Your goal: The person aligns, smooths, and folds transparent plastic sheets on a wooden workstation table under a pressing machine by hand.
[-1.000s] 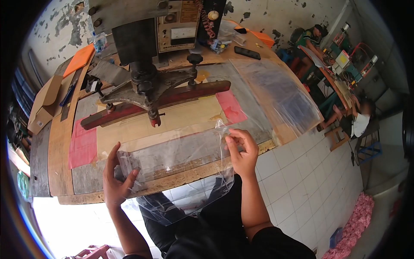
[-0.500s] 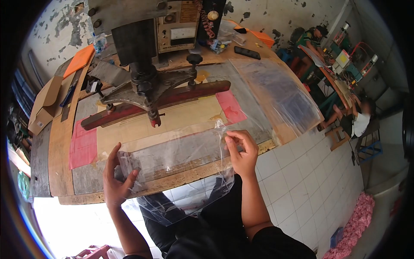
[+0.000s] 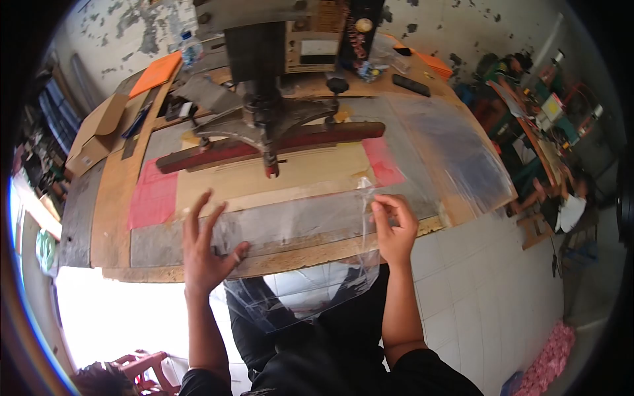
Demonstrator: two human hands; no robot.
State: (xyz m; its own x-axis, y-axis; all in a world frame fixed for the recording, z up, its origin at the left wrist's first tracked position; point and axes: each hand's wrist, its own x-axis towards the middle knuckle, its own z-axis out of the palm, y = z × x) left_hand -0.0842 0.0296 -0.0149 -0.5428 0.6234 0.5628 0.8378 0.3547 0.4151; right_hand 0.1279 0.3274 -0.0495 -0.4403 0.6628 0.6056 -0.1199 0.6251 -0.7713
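A clear plastic sheet [image 3: 307, 228] hangs over the worktable's front edge and droops toward my lap. My right hand [image 3: 397, 231] pinches its right edge between thumb and fingertips. At the sheet's left edge, my left hand [image 3: 208, 254] has its fingers spread; whether the thumb touches the plastic I cannot tell. Beyond the hands stands a heat-sealing press, its long bar [image 3: 317, 137] raised above a cream pad [image 3: 264, 178]. Pink patches [image 3: 153, 200] cover both ends of that pad.
More clear sheets [image 3: 456, 155] lie on the table's right side, with a black phone [image 3: 411, 84] behind. A cardboard box [image 3: 99, 135], an orange folder [image 3: 155, 74] and a water bottle [image 3: 191, 49] are at the left. Two people sit at a bench [image 3: 525, 132] on the right.
My left hand has opened wider, its fingers lifting and spreading away from the sheet's left edge. The right hand keeps its pinch. The whole view has shifted, with the scene sliding rightward.
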